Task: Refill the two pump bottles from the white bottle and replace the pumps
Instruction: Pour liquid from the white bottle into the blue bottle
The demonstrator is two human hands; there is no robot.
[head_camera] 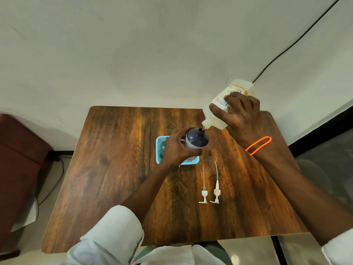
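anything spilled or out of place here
No spill shows. The white bottle, tilted in the right hand, pours into the dark pump bottle steadied by the left hand. Both pumps lie on the table, expected mid-refill.

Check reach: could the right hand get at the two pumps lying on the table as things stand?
Probably not right away. The pumps lie in the open on the table with nothing over them, just below the right hand, but that hand is tipping the white bottle into the dark pump bottle.
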